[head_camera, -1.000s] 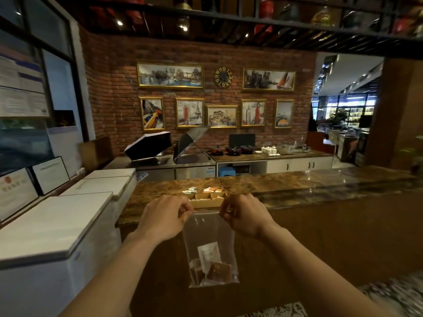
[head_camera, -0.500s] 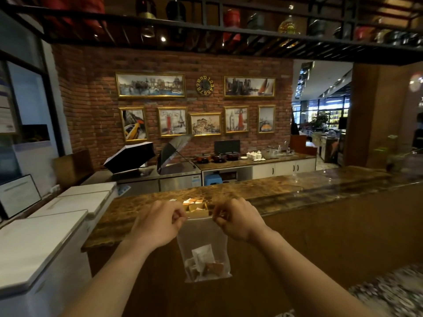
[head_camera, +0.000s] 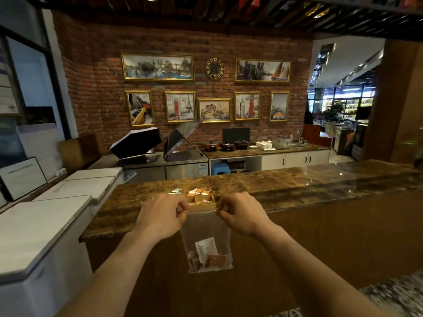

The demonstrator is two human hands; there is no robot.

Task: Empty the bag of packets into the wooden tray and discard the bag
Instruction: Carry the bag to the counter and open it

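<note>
Two hands hold one clear plastic zip bag (head_camera: 207, 239) by its top edge: the left hand (head_camera: 163, 216) is curled shut on the left corner, the right hand (head_camera: 240, 213) pinched shut on the right corner, with the strip of bag mouth stretched between them. The bag hangs straight down in open air in front of the brown marble-patterned counter (head_camera: 286, 181), just short of its near edge and against the dark wooden front panel below. At the bag's bottom lies a small heap of packets (head_camera: 209, 255), one white paper sachet upright among several reddish-brown ones. Just beyond the hands, on the counter near its edge, sits the wooden tray with compartments (head_camera: 202, 201), already holding white and orange sachets; the knuckles hide part of it. To the tray's right the glossy counter runs bare and shiny. Left of the counter stand white chest freezers with flat lids (head_camera: 45, 216). Far behind the counter is a red brick wall with gold-framed paintings (head_camera: 158, 67) and a round clock (head_camera: 215, 68).
</note>
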